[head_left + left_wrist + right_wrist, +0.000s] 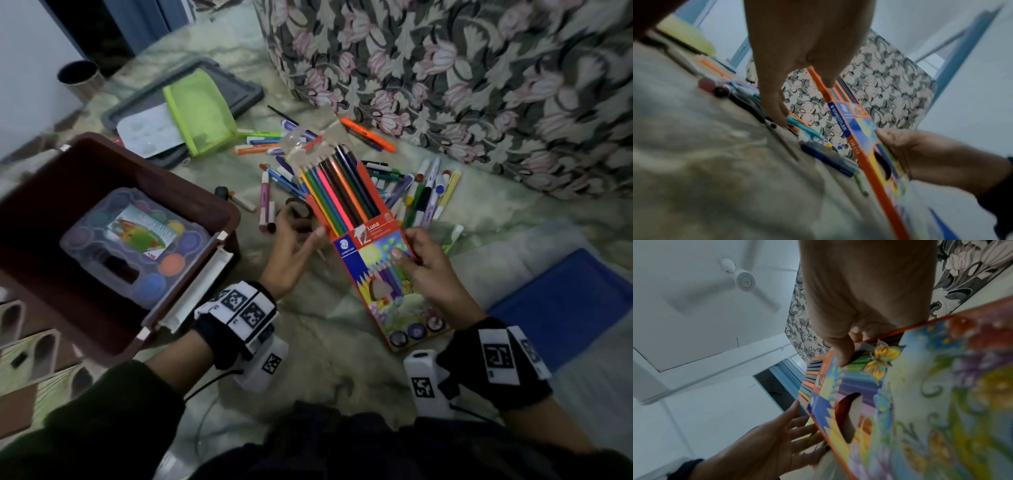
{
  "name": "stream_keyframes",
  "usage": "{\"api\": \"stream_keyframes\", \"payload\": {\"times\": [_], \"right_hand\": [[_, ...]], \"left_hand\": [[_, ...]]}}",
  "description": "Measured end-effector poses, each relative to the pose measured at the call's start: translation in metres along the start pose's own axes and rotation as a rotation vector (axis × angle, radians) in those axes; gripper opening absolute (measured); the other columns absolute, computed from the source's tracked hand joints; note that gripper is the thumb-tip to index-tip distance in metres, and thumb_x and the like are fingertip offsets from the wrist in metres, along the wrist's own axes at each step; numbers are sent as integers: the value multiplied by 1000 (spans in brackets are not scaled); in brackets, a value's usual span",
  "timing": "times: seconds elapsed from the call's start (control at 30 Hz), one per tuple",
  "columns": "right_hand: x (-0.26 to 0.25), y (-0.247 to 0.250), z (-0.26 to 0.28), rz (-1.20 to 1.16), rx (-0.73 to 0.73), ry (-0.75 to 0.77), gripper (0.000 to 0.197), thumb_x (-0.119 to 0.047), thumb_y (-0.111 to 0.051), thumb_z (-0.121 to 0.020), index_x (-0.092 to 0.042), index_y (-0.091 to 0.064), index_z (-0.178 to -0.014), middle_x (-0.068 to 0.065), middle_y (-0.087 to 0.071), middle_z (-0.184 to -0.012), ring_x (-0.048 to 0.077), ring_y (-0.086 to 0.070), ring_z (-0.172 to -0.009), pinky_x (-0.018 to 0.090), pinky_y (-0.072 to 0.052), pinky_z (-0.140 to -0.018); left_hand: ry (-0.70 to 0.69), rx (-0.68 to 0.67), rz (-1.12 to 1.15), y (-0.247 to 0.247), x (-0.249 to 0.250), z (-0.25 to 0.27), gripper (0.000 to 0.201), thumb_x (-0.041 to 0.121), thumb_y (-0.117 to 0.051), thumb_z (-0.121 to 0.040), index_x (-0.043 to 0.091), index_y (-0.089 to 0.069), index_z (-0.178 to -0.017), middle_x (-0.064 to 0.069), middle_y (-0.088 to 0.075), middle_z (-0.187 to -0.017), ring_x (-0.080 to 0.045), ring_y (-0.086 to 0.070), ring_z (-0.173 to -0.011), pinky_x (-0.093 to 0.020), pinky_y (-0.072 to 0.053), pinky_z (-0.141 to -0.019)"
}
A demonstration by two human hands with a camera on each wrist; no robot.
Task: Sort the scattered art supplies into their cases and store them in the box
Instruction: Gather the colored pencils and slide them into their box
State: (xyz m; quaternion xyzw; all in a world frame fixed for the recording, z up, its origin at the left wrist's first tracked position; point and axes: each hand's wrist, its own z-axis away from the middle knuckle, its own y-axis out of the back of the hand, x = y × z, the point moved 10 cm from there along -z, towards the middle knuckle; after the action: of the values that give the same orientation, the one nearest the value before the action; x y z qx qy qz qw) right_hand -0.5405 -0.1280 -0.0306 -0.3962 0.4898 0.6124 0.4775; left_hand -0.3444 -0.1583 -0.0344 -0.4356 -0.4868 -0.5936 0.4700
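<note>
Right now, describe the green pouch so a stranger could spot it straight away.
Start at the brown box on the left and look beyond it to the grey lid flat on the floor. The green pouch lies across it, beside a white palette: the only lime mesh zip pouch.

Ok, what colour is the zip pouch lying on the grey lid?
Lime green, semi-transparent zip pouch; clearest in the head view.

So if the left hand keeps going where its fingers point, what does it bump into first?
Probably the coloured pencil box. The left hand is open, fingers aimed at the box's left edge, close beside it. Whether the fingertips touch it already is hard to tell.
</note>
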Motion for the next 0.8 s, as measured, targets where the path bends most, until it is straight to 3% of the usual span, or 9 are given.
{"api": "stream_keyframes", "payload": {"times": [0.1, 0.2, 0.27, 0.4, 0.53, 0.63, 0.73, 0.8], "right_hand": [[-1, -12, 8, -19, -52, -17, 14, -3, -50, -92, -3, -43, -104, 15, -59, -102, 16, -60, -85, 28, -50, -75], [1, -23, 17, -23, -106, -60, 33, -2, -54, -89, -2, -42, -120, 17, -60, -113, 22, -58, -97, 34, -48, -85], [-1, -25, 21, -13, -112, -69, 35, -10, -57, -89, -4, -46, -122, 16, -61, -118, 24, -59, -103, 36, -49, -90], [-26, -4, 21, -95, 66, 12, 30, -22, -52, -92, -12, -56, -120, 8, -65, -115, 20, -64, -103, 39, -52, -90], [-34, 19, 24, -150, 224, 38, 19, -16, -57, -91, -12, -62, -108, 11, -68, -105, 25, -66, -98, 47, -53, -88], [-22, 25, 31, -160, 283, -11, 21, -12, -60, -88, -7, -63, -109, 17, -67, -106, 31, -65, -99, 53, -52, -88], [-6, 28, 40, -172, 310, -66, 26, -8, -60, -87, 1, -62, -111, 24, -66, -108, 38, -63, -101, 56, -50, -89], [3, 27, 46, -173, 274, -86, 29, -6, -58, -89, 0, -58, -117, 24, -64, -110, 40, -62, -102, 54, -51, -87]], "left_hand": [[85, -1, 228, -10, 5, -2, 33, 11, -41, -97, 3, -38, -128, -21, -54, -126, -17, -61, -93, -25, -56, -71], [19, 7, 207, -10, 21, -5, 26, 5, -45, -95, 1, -48, -120, -22, -57, -121, -8, -63, -85, -15, -55, -69], [-24, -74, 141, -17, 33, -2, 24, 4, -48, -93, 4, -52, -116, -19, -60, -116, -2, -62, -80, -16, -54, -69], [-41, -242, 36, -41, 45, 12, 31, 3, -52, -90, 1, -52, -121, -21, -62, -114, -11, -62, -85, -24, -53, -78], [-14, -307, 30, -58, 48, 25, 32, 1, -48, -92, -5, -49, -123, -27, -59, -117, -31, -61, -99, -30, -53, -81], [5, -314, 39, -65, 47, 30, 28, 7, -43, -96, -5, -51, -119, -20, -61, -106, -25, -60, -92, -20, -53, -70], [51, -306, 29, -68, 42, 31, 25, 15, -40, -98, -3, -54, -108, -19, -57, -99, -26, -58, -90, -36, -52, -76], [91, -316, 14, -72, 36, 31, 25, 16, -40, -98, -4, -53, -105, -20, -56, -96, -28, -57, -89, -36, -52, -72]]}}
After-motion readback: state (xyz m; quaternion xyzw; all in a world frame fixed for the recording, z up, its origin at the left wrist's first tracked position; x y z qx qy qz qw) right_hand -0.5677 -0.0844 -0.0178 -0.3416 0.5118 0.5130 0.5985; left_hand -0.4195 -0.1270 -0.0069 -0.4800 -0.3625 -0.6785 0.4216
